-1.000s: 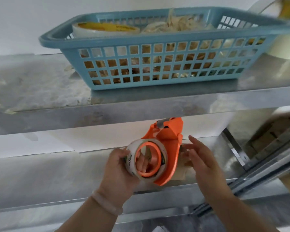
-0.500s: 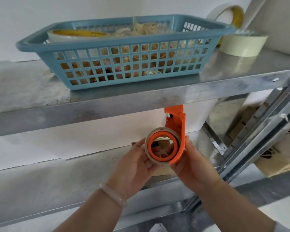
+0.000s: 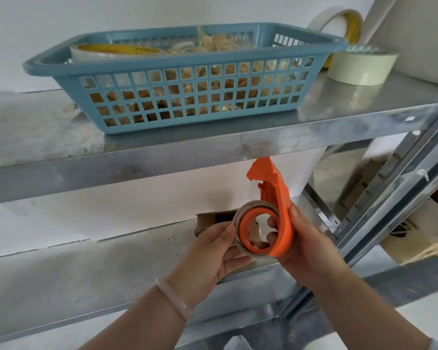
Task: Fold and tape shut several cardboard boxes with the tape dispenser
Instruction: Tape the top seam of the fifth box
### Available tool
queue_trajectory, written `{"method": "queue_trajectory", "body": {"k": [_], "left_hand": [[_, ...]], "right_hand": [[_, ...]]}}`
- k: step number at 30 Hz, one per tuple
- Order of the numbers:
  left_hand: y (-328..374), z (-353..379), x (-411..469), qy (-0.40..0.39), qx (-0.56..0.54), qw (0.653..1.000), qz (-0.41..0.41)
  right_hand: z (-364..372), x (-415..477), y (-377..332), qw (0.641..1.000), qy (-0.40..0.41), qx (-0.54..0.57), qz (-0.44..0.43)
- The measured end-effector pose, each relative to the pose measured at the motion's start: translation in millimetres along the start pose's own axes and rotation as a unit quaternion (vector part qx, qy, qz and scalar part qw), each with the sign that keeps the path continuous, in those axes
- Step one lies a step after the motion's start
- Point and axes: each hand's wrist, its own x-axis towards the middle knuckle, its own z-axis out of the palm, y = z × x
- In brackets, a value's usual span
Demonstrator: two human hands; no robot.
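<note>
An orange tape dispenser (image 3: 278,198) with a roll of clear tape (image 3: 238,218) on its hub is held upright in front of a metal shelf, cutter end pointing up. My right hand (image 3: 304,246) grips its curved orange back, with fingertips showing through the hub's hole. My left hand (image 3: 213,251) pinches the left rim of the roll with thumb and fingers. A small piece of brown cardboard (image 3: 208,221) lies on the lower shelf behind the hands, partly hidden.
A blue plastic basket (image 3: 187,97) of tape rolls and crumpled tape stands on the upper shelf (image 3: 61,157). Two tape rolls (image 3: 359,69) sit to its right. Slanted metal rack posts (image 3: 390,213) rise at right, with cardboard (image 3: 420,238) behind them.
My right hand came in and took hold of the dispenser's back. The dispenser turned more upright, and the view shifted left so the basket sits further right.
</note>
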Motion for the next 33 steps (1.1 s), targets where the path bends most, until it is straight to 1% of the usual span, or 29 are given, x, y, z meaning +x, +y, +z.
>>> {"method": "queue_trajectory", "body": {"k": [3,7,8,11,14,19,22,25,28,31,33], "left_hand": [[0.6,-1.8,1.2,-0.008,0.011,1.000,-0.003],[14.9,-13.4,11.8,0.038,-0.083,0.996,-0.014],[19.9,-17.0,14.5,0.036,-0.088,0.995,-0.023],[34.3,-20.5,16.3,-0.003,-0.080,0.996,-0.044],[39.5,-19.4,13.8,-0.017,-0.021,0.999,-0.035],[35.2,-22.6,16.8,0.035,0.075,0.997,-0.011],[34.5,-24.3,20.8,0.093,0.188,0.977,0.035],[38.2,-22.7,21.7,0.129,0.249,0.956,0.085],[42.5,-21.2,21.6,0.147,0.257,0.948,0.117],[45.9,-21.5,21.8,0.155,0.226,0.955,0.115],[46.7,-21.8,21.6,0.157,0.219,0.956,0.116]], "right_hand": [[-9.3,-0.6,-2.7,1.000,-0.019,-0.025,-0.001],[-23.1,-1.8,-11.0,0.988,-0.061,-0.143,0.023],[-24.9,-2.2,-14.3,0.981,-0.068,-0.178,0.034],[-26.9,-3.2,-23.0,0.956,-0.103,-0.265,0.071],[-26.3,-4.1,-27.8,0.934,-0.118,-0.328,0.081],[-28.3,-1.9,-30.0,0.912,-0.123,-0.380,0.094],[-27.7,0.7,-31.9,0.897,-0.126,-0.410,0.106],[-26.3,2.9,-34.1,0.898,-0.125,-0.407,0.109],[-23.0,4.9,-39.5,0.896,-0.129,-0.413,0.098],[-19.8,6.5,-47.2,0.891,-0.111,-0.430,0.091],[-19.1,7.0,-51.3,0.882,-0.115,-0.449,0.087]]}}
